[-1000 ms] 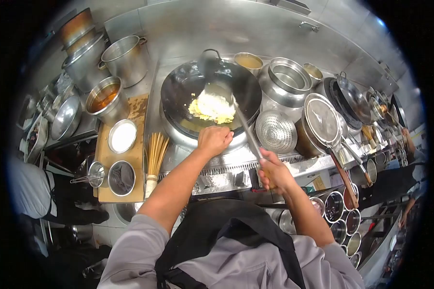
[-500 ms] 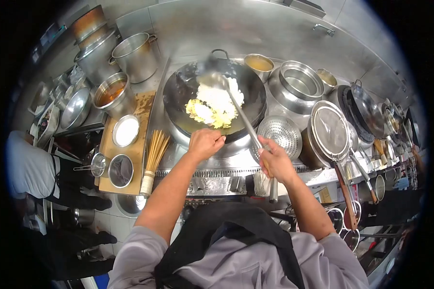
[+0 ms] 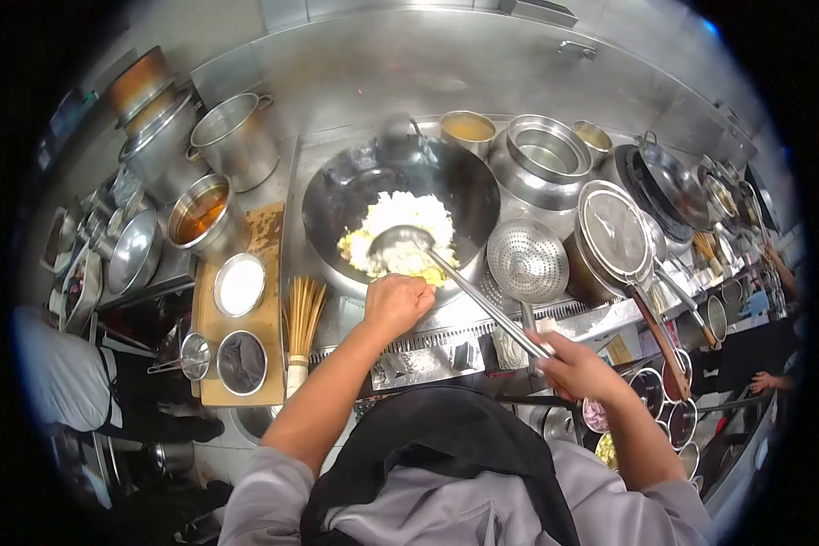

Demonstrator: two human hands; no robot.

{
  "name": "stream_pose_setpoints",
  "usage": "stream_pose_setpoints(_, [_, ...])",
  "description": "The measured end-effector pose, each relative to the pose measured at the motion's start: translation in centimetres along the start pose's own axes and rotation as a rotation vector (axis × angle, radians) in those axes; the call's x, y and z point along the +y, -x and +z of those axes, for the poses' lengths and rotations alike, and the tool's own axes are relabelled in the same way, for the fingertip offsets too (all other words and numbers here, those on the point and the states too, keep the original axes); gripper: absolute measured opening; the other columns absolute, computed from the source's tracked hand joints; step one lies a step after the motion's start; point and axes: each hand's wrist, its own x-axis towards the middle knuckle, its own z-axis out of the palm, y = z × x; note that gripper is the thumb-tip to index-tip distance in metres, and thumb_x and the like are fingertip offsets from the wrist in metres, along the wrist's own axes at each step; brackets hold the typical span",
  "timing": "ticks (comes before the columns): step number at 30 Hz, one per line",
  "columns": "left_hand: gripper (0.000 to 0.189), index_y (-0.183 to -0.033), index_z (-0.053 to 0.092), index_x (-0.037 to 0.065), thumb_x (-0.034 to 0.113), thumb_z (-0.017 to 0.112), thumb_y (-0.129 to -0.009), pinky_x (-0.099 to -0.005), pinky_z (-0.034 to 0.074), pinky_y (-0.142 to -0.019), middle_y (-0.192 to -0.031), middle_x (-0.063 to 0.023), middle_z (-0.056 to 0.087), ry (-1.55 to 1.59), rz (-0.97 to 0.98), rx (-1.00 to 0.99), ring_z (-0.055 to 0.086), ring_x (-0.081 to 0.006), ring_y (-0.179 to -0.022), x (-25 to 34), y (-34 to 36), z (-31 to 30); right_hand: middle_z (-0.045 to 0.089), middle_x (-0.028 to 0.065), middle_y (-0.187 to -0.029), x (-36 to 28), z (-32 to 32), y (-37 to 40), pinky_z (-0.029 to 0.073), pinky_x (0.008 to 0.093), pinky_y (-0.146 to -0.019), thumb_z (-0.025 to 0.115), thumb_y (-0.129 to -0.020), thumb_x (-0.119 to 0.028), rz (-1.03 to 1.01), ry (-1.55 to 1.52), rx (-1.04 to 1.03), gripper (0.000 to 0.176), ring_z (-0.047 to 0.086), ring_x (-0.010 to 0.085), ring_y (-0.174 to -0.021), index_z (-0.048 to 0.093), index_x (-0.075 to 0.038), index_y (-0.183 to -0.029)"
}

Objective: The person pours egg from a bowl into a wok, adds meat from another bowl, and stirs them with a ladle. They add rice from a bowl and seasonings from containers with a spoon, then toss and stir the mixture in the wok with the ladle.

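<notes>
White rice mixed with yellow egg [image 3: 416,211] lies heaped in a large dark wok [image 3: 332,187]. My left hand [image 3: 398,305] is closed in a fist at the wok's near rim; its grip there is partly hidden under the fingers. My right hand [image 3: 573,366] holds a long-handled metal ladle [image 3: 491,311] by the far part of its handle. The bowl of the ladle rests on the near part of the rice, slightly blurred. A perforated strainer [image 3: 528,259] lies just right of the wok, its handle passing near my right hand.
To the left, a board [image 3: 211,318] carries a bowl of white powder or grains [image 3: 239,284], beside a bamboo brush [image 3: 306,314]. A pot of reddish liquid [image 3: 202,214] stands behind. Right are a lidless steel pot [image 3: 548,150] and a mesh strainer [image 3: 614,227]. A person [image 3: 64,373] is at far left.
The ladle's bowl has come from the far side of the rice to its near side. My right hand has drawn back toward me and to the right. My left hand stays at the rim.
</notes>
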Motion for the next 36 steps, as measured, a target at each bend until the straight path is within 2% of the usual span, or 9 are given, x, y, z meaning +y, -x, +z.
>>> stream_pose_setpoints(5, [0.035,-0.06,0.059,0.009,0.032,0.065,-0.086,-0.0498,0.047,-0.055,-0.061,-0.0135,0.06,0.002,0.062,-0.011,0.06,-0.0355,-0.057,2.6,7.3,0.4,0.049,0.0006,-0.063,1.8,3.9,-8.4,0.04,0.0283,-0.048,0.059,-0.101,-0.018,-0.204,0.012,0.161,0.049,0.046,0.0098,-0.052,0.047,-0.019,-0.149])
stream_pose_setpoints(11, [0.035,-0.061,0.058,0.008,0.032,0.065,-0.086,-0.0486,0.047,-0.055,-0.061,-0.0142,0.059,0.024,0.088,0.04,0.06,-0.0363,-0.057,2.8,1.2,-4.7,0.051,-0.001,-0.067,-0.1,-1.3,3.6,0.04,0.0241,-0.047,0.06,-0.099,-0.013,-0.005,-0.158,0.019,0.05,0.046,0.0063,-0.054,0.05,-0.017,-0.148])
stream_pose_setpoints(15, [0.034,-0.061,0.057,0.009,0.031,0.068,-0.084,-0.0482,0.047,-0.056,-0.061,-0.0128,0.059,0.028,0.098,0.213,0.061,-0.0351,-0.06,-0.8,-0.1,1.6,0.051,-0.0009,-0.067,0.8,0.1,-0.3,0.041,0.0259,-0.047,0.061,-0.099,-0.014,-0.007,-0.063,0.065,0.049,0.048,0.0076,-0.053,0.052,-0.021,-0.147])
stream_pose_setpoints(21, [0.031,-0.057,0.056,0.011,0.027,0.072,-0.079,-0.0452,0.048,-0.052,-0.058,-0.0087,0.058,-0.001,0.186,0.045,0.059,-0.0298,-0.055,3.5,8.8,-1.7,0.052,-0.0018,-0.066,-0.2,2.1,-1.1,0.042,0.0256,-0.048,0.061,-0.099,-0.016,-0.096,-0.177,0.08,0.051,0.047,0.0074,-0.051,0.049,-0.019,-0.149])
stream_pose_setpoints(25, [0.034,-0.062,0.057,0.009,0.033,0.067,-0.084,-0.049,0.047,-0.055,-0.061,-0.0117,0.059,-0.108,0.105,0.044,0.06,-0.0341,-0.06,1.8,2.0,-3.0,0.053,-0.0024,-0.066,1.8,-2.0,3.4,0.041,0.0243,-0.047,0.058,-0.1,-0.012,-0.013,-0.201,-0.016,0.047,0.046,0.0066,-0.047,0.053,-0.017,-0.146])
stream_pose_setpoints(27, [0.038,-0.061,0.054,0.007,0.033,0.067,-0.086,-0.0493,0.045,-0.056,-0.062,-0.0137,0.057,0.008,0.123,0.2,0.058,-0.0367,-0.061,0.4,0.1,-0.6,0.053,-0.0024,-0.066,2.2,-1.4,1.7,0.041,0.024,-0.047,0.059,-0.099,-0.012,-0.005,-0.192,-0.017,0.047,0.046,0.0063,-0.048,0.053,-0.014,-0.146])
stream_pose_setpoints(30, [0.036,-0.06,0.055,0.008,0.03,0.067,-0.085,-0.0497,0.045,-0.055,-0.06,-0.0136,0.056,-0.048,0.102,0.13,0.059,-0.0353,-0.061,0.7,2.7,1.2,0.052,-0.0026,-0.067,1.4,1.7,-3.0,0.04,0.0235,-0.047,0.06,-0.098,-0.01,0.017,-0.025,0.141,0.047,0.046,0.0059,-0.05,0.054,-0.014,-0.145])
stream_pose_setpoints(32, [0.034,-0.056,0.054,0.01,0.025,0.07,-0.082,-0.0481,0.046,-0.052,-0.057,-0.0127,0.054,-0.039,0.16,0.047,0.058,-0.0325,-0.057,1.9,7.3,1.2,0.051,-0.0025,-0.067,3.1,3.1,-5.4,0.04,0.0235,-0.047,0.06,-0.1,-0.011,-0.186,-0.129,0.182,0.046,0.046,0.0058,-0.052,0.054,-0.016,-0.145])
stream_pose_setpoints(36, [0.034,-0.055,0.054,0.012,0.029,0.072,-0.078,-0.0437,0.047,-0.049,-0.057,-0.0092,0.058,-0.062,0.205,0.151,0.059,-0.029,-0.055,3.1,6.4,-2.4,0.052,-0.0002,-0.069,4.6,5.4,-1.0,0.04,0.0245,-0.047,0.056,-0.104,-0.02,-0.152,-0.421,0.169,0.044,0.047,0.0067,-0.052,0.049,-0.018,-0.147])
